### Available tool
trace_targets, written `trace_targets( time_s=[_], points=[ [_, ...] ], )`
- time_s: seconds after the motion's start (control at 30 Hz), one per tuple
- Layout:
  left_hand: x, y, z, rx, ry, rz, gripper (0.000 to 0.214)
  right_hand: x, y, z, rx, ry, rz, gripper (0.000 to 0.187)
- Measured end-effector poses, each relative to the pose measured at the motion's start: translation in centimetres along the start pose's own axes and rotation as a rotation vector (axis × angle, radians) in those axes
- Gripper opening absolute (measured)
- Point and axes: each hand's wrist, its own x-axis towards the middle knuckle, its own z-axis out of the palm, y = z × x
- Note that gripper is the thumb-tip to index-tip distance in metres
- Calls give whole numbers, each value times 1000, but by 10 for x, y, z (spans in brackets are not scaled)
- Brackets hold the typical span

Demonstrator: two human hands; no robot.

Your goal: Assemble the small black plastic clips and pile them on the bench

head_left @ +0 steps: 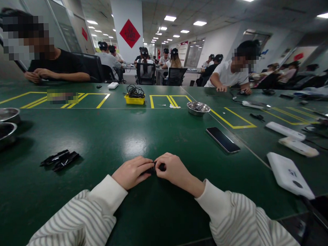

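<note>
My left hand (132, 172) and my right hand (173, 168) rest together on the green table (108, 139), fingertips meeting. Both are closed round a small black part (155, 168), which shows only as a dark sliver between the fingers. Striped white sleeves cover both forearms. To the left, apart from my hands, lie a few long black plastic pieces (59, 159).
A black phone (223, 139) lies to the right, white devices (289, 174) further right. Metal bowls stand at the left edge (3, 134) and at mid-table (198, 108). A yellow tray with black cables (134, 98) sits at the back. Other people sit across the table and beyond.
</note>
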Motion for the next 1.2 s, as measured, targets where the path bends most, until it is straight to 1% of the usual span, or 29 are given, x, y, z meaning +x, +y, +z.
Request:
trace_targets(
  time_s=[0.13,0.27,0.53,0.7,0.8,0.9,1.0,1.2],
  points=[
    [0,0,0,-4,-3,-23,25,-3,2,-1,-32,9,-26,9],
    [0,-3,2,-32,12,-46,27,-6,6,-3,-28,-13,-68,12],
    [-1,-7,5,-17,82,-19,26,-8,11,-2,-29,-7,-103,15],
    [-3,-10,5,27,101,2,26,-5,13,3,-20,40,-152,14],
    [-10,-15,1,65,126,8,25,0,13,13,-23,71,-175,15],
    [-24,-23,-6,115,145,-1,26,11,9,28,-31,97,-223,16],
    [-48,-32,-16,156,157,-51,27,28,-3,46,-51,84,-314,19],
    [-115,-46,-48,202,126,-314,30,72,-46,91,-89,40,-487,23]
  ],
)
